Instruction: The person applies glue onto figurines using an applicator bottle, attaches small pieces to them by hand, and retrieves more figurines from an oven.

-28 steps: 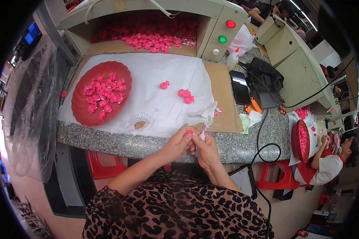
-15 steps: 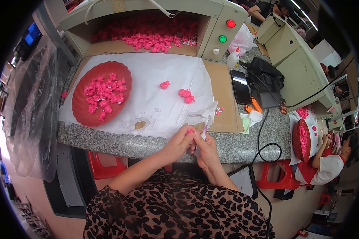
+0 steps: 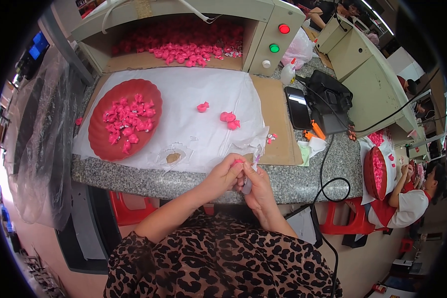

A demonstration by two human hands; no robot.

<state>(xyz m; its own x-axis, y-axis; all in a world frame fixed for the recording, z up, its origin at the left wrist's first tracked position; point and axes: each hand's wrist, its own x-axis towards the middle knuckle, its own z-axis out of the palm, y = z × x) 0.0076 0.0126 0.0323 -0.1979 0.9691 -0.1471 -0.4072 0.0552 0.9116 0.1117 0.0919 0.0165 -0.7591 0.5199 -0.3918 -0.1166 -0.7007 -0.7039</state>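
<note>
My left hand (image 3: pixel 224 175) pinches a small pink piece (image 3: pixel 238 162) at the front edge of the stone counter (image 3: pixel 134 180). My right hand (image 3: pixel 255 186) is closed around a thin pen-like tool (image 3: pixel 253 166) whose tip points up at that piece. Both hands meet just below the white sheet (image 3: pixel 183 99). On the sheet lie a single pink piece (image 3: pixel 202 107) and a pair of pink pieces (image 3: pixel 230 119). A red round tray (image 3: pixel 98 139) at the left holds several more.
A beige machine box (image 3: pixel 268 37) with red and green buttons stands behind, its opening full of pink pieces. A phone (image 3: pixel 298 107), a black bag (image 3: pixel 330 102) and a cable lie to the right. Another person (image 3: pixel 412 198) sits far right with a red tray.
The hands have stayed together at the counter edge, shifting slightly; the right hand now has the tool's tip raised against the pink piece.
</note>
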